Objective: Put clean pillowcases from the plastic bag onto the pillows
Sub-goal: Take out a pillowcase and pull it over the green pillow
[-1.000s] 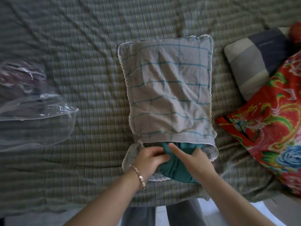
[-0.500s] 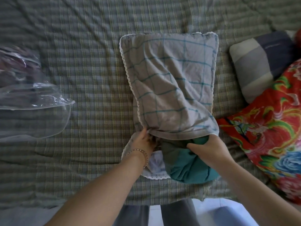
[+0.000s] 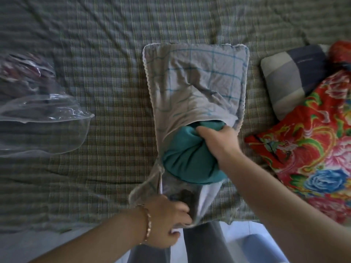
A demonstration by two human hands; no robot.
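A grey pillowcase [image 3: 197, 78] with teal grid lines and lace trim lies on the bed in the middle. A teal pillow [image 3: 186, 162] sticks half out of its open near end. My right hand [image 3: 218, 139] grips the top of the teal pillow at the case's mouth. My left hand [image 3: 167, 223] holds the pillowcase's lower flap near the bed edge, pulled toward me. The clear plastic bag [image 3: 41, 120] lies at the left with cloth inside.
A checked green sheet [image 3: 114, 63] covers the bed. A grey and navy striped pillow [image 3: 292, 76] and a red floral pillow [image 3: 311, 149] lie at the right. My grey trouser legs [image 3: 201, 243] stand at the bed's near edge.
My left hand has pulled the case's lower flap toward me. My right hand moved up and now grips the teal pillow at the case's mouth. More of the teal pillow shows.
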